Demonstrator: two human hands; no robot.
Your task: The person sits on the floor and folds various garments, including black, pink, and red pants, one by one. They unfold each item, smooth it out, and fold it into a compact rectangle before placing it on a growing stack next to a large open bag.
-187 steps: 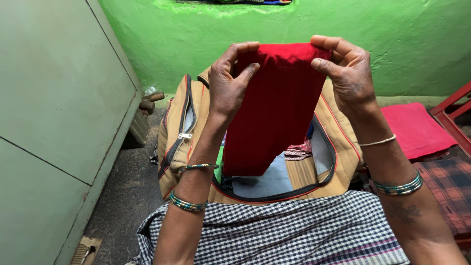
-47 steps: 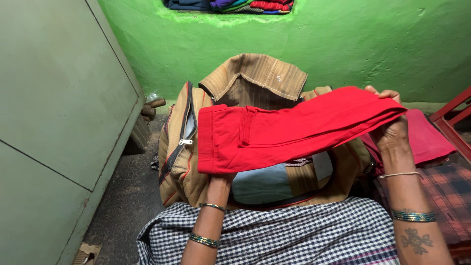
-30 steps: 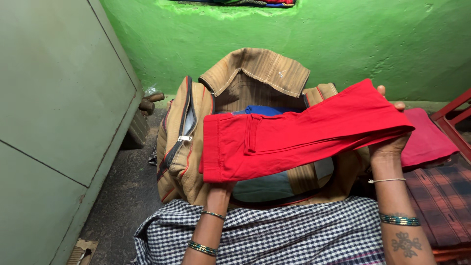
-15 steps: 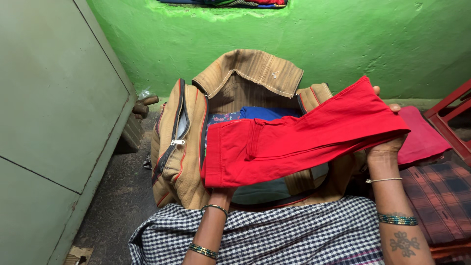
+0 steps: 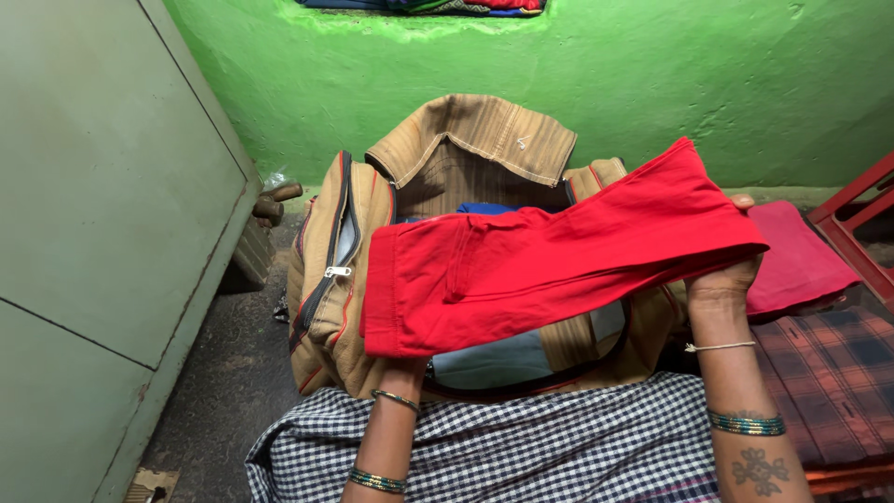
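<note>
1. The red cloth (image 5: 549,265) is a soft, matte knit, folded into a long band with a stitched hem at its left end; it hangs in the air, stretched left to right above the open bag (image 5: 372,307).
2. The bag is tan ribbed fabric with red piping and a black zip; its flap is thrown back against the far green wall (image 5: 652,84), and blue and pale folded clothes show inside.
3. The left hand (image 5: 405,365) is under the cloth's near-left corner, almost wholly hidden; its grip cannot be told. Its forearm rises straight from the lap, with thin bangles on it.
4. The right hand (image 5: 722,279) is raised at the right, palm under the cloth's far end, fingers closed on the fabric, with one fingertip showing above it.
5. A checked cloth (image 5: 559,438) covers the lap at the near edge.
6. A pink folded cloth (image 5: 801,256) lies to the right on a plaid mat (image 5: 838,373).
7. A smooth grey-green metal door (image 5: 102,214) fills the left.
</note>
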